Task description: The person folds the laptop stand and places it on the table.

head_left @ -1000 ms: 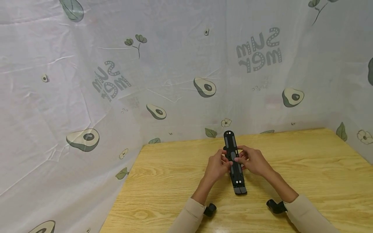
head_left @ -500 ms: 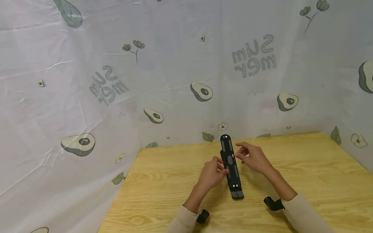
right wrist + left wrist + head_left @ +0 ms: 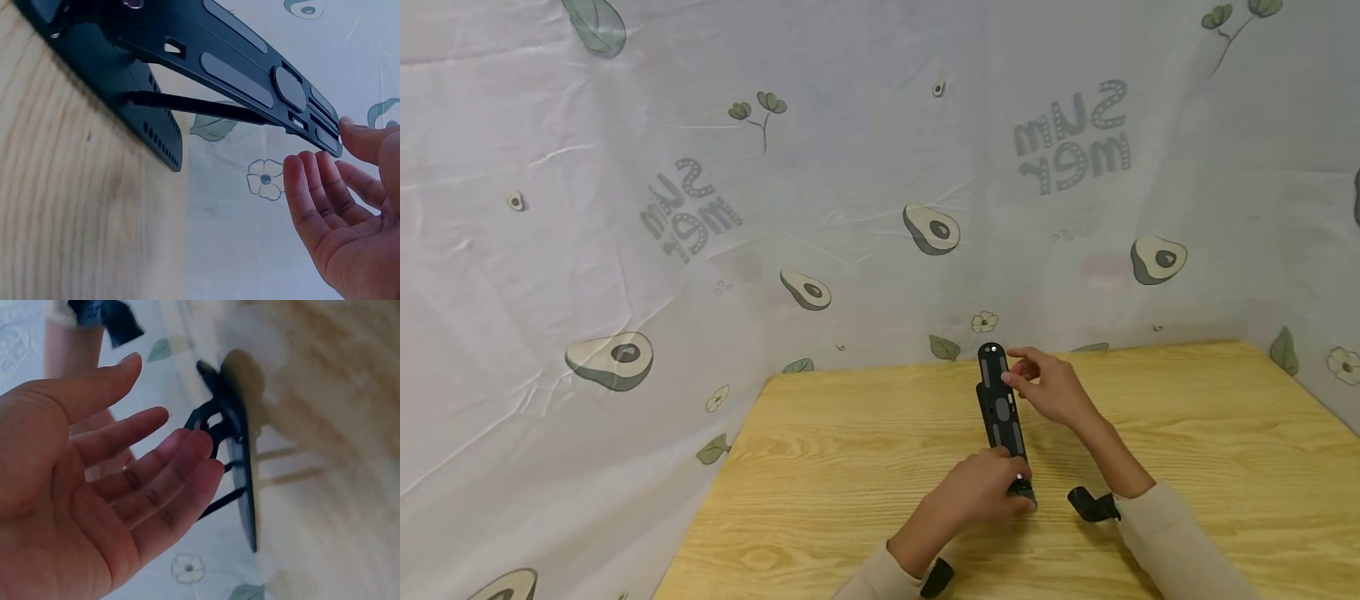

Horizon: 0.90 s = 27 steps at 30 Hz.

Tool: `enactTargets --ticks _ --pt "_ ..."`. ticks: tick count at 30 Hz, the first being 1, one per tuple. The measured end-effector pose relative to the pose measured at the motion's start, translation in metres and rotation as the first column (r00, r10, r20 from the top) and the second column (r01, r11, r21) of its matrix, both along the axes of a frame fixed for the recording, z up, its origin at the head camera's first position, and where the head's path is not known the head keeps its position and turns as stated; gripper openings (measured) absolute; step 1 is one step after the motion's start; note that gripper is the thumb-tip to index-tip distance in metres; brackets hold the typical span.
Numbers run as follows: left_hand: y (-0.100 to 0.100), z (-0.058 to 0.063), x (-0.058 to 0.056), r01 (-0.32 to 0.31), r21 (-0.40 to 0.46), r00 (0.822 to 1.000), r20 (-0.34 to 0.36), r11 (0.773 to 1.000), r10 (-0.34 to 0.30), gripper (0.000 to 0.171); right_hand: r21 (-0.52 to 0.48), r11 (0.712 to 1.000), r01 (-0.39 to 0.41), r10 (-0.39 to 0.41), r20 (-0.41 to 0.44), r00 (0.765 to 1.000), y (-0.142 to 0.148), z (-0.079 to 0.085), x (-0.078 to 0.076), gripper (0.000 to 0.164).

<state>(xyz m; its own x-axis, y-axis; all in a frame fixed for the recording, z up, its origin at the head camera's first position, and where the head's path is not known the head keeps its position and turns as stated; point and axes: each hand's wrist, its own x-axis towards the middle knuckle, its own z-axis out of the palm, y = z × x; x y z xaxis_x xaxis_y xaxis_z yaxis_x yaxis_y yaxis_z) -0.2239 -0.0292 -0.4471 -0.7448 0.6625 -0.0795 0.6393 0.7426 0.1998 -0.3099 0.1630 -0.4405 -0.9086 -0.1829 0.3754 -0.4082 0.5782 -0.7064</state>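
A black folding laptop stand [image 3: 1002,408] with grey rubber pads stands on the wooden table, its two long arms close together. In the right wrist view its upper arm [image 3: 237,75] slants up from the base [image 3: 112,94], propped by a thin strut [image 3: 200,107]. My left hand [image 3: 977,492] lies over the stand's near end and partly hides it; in the left wrist view its fingers are loosely bent, palm showing, nothing gripped. My right hand [image 3: 1048,387] is at the far, raised end, thumb [image 3: 362,137] against the edge and relaxed fingers just below it.
The wooden tabletop [image 3: 820,483] stretches out on both sides of the stand. A pale sheet printed with avocados [image 3: 932,229] hangs behind and to the left of the table. Black wrist-worn devices [image 3: 1092,505] sit at both sleeves.
My left hand has left the stand's middle and moved down to its near end. My right hand has moved from the middle up along the edge to the far end.
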Motion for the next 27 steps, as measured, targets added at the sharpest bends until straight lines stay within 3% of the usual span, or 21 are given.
enactTargets --ticks 4,9,14,17,21,24,27 --pt "0.006 -0.007 -0.001 0.056 -0.053 0.996 -0.061 0.997 -0.059 0.036 0.001 1.0 0.006 -0.006 0.004 1.0 -0.002 0.001 -0.002 0.051" --pt "0.008 -0.012 -0.002 0.122 -0.029 0.985 -0.123 0.992 -0.124 0.036 -0.005 1.0 -0.001 0.001 0.007 1.0 -0.007 -0.001 -0.006 0.052" --pt "0.01 -0.013 -0.003 0.119 -0.002 0.984 -0.13 0.993 -0.118 0.035 -0.003 1.0 0.0 0.0 -0.018 1.0 -0.01 -0.001 -0.009 0.053" --pt "0.011 -0.013 -0.004 0.088 0.015 0.989 -0.121 0.996 -0.086 0.035 -0.004 1.0 0.005 -0.005 -0.026 1.0 -0.01 0.0 -0.01 0.053" --pt "0.01 -0.015 -0.005 -0.016 0.101 0.995 -0.092 0.995 0.025 0.025 -0.019 1.0 0.001 -0.001 -0.006 1.0 -0.01 0.0 -0.011 0.053" --pt "0.008 -0.017 -0.005 -0.137 0.196 0.987 -0.056 0.971 0.151 0.015 -0.031 1.0 -0.002 0.002 0.011 1.0 -0.012 -0.001 -0.011 0.054" --pt "0.005 -0.018 -0.006 -0.231 0.271 0.969 -0.025 0.934 0.247 0.017 -0.042 0.999 -0.004 0.004 0.017 1.0 -0.013 -0.002 -0.011 0.053"
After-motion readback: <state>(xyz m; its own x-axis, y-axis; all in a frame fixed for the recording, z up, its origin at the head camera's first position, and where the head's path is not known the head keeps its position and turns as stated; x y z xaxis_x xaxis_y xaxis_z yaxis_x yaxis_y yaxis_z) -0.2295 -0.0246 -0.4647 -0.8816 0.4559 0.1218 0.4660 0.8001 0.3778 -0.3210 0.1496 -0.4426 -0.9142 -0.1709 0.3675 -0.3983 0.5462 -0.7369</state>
